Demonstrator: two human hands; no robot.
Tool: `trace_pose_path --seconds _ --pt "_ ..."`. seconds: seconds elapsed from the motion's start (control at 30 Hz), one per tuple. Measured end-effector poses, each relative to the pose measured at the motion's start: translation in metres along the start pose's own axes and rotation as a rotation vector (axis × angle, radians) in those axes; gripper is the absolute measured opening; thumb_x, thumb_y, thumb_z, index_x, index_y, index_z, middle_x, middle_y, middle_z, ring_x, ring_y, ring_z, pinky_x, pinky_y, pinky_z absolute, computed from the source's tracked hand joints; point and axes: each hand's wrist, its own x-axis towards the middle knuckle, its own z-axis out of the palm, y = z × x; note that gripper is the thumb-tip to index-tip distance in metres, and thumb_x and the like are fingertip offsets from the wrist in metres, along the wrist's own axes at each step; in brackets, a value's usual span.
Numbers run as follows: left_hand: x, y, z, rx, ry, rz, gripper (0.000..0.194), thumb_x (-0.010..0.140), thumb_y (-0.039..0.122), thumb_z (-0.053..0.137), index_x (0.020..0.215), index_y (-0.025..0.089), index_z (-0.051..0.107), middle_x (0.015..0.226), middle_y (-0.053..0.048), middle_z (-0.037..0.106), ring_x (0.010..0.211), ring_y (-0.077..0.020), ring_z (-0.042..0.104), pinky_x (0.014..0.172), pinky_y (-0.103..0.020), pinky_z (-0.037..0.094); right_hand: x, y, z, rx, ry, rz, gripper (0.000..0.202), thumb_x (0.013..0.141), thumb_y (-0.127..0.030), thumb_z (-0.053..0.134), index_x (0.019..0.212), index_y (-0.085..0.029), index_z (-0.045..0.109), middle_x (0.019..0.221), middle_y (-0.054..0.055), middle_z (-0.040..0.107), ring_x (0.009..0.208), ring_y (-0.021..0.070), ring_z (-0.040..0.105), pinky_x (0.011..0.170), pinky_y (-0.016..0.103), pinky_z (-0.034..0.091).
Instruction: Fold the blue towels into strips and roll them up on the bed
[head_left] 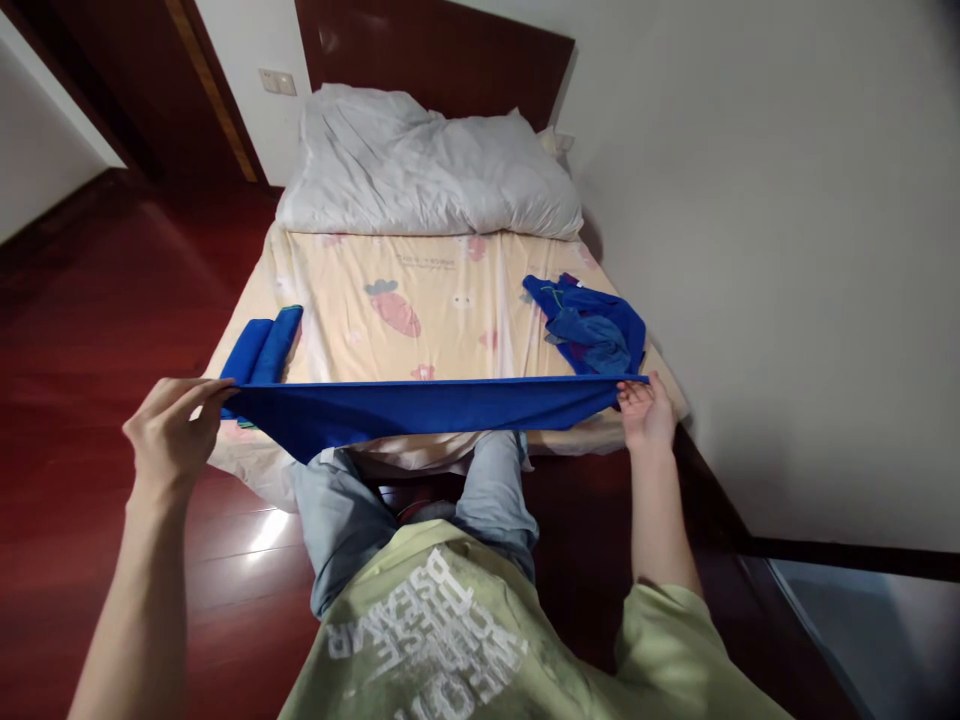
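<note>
A long blue cloth (420, 408) is stretched taut between my two hands, above the front edge of the bed. My left hand (176, 420) pinches its left corner. At the other end, my right hand (646, 408) grips the right corner, fingers turned upward. The cloth's lower edge sags, lowest near its left side. Behind its left end, folded blue cloths (262, 348) lie on the bed. A loose, crumpled pile of blue cloths (592, 325) rests on the bed's right side, just beyond my right hand.
The bed (450, 300) has a yellow sheet with carrot prints. A bunched white quilt (427, 165) lies against the dark headboard (442, 50). A grey wall (787, 250) stands close on the right. Reddish wooden floor (97, 400) runs along the left.
</note>
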Motion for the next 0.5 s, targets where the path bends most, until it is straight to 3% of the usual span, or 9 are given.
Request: trace_pose_path --seconds 0.13,0.23,0.4,0.5 --pt "-0.006 0.002 -0.024 -0.004 0.017 0.027 0.021 0.094 0.044 0.071 0.093 0.025 0.082 0.089 0.002 0.078 0.077 -0.0146 0.068 0.076 -0.030 0.057 -0.004 -0.003 -0.012 -0.011 -0.011 -0.016 0.036 0.084 -0.049 0.082 0.082 -0.022 0.057 0.075 -0.001 0.063 0.070 0.0129 0.068 0.056 0.021 0.054" --pt "-0.006 0.012 -0.035 -0.061 0.022 -0.030 0.017 0.091 0.041 0.074 0.094 0.027 0.083 0.091 0.003 0.078 0.072 -0.0126 0.067 0.071 -0.028 0.057 -0.006 -0.003 -0.018 -0.015 -0.019 -0.028 0.035 0.082 -0.046 0.084 0.082 -0.021 0.058 0.073 -0.001 0.063 0.068 0.0128 0.067 0.056 0.021 0.054" --pt "0.004 0.033 -0.035 -0.099 0.021 -0.178 0.020 0.092 0.032 0.068 0.097 0.020 0.082 0.092 0.001 0.079 0.067 -0.0123 0.068 0.064 -0.028 0.060 -0.005 0.002 -0.014 -0.029 -0.001 -0.001 0.037 0.081 -0.045 0.085 0.083 -0.022 0.057 0.073 -0.002 0.062 0.069 0.0137 0.068 0.056 0.021 0.054" --pt "0.009 0.036 -0.028 -0.096 0.007 -0.197 0.021 0.092 0.031 0.069 0.097 0.016 0.082 0.092 0.000 0.079 0.065 -0.0117 0.068 0.061 -0.027 0.060 -0.003 0.006 -0.013 -0.024 0.015 0.042 0.036 0.082 -0.043 0.084 0.083 -0.022 0.056 0.074 -0.001 0.062 0.068 0.0134 0.068 0.054 0.020 0.054"
